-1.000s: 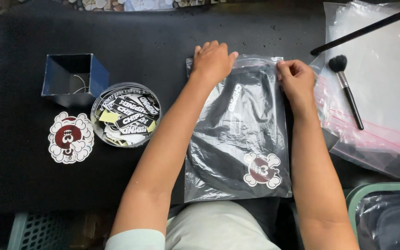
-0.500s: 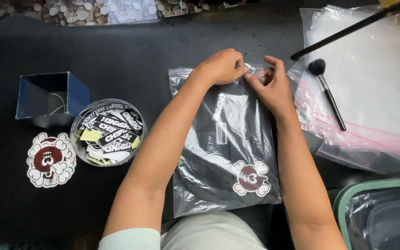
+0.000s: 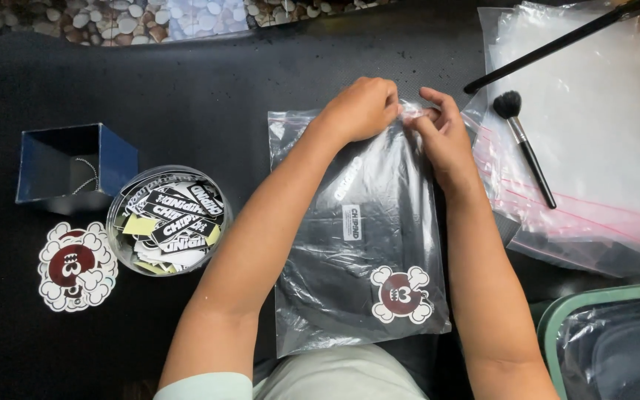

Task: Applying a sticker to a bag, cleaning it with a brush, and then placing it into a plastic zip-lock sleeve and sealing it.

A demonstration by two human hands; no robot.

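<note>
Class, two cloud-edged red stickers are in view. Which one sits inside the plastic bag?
The sticker at the bag's lower right corner, over the dark folded garment. The other sticker lies bare on the table, beside the round tub.

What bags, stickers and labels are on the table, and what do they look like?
Clear zip bag: middle, dark folded cloth inside, both hands at its top edge.
Round sticker: on that bag, red and white, cloud-edged.
Matching sticker: far left.
Clear tub: left, black-and-white labels.
Empty zip bags: right, pink-striped.
Blue box: left, open.
</note>
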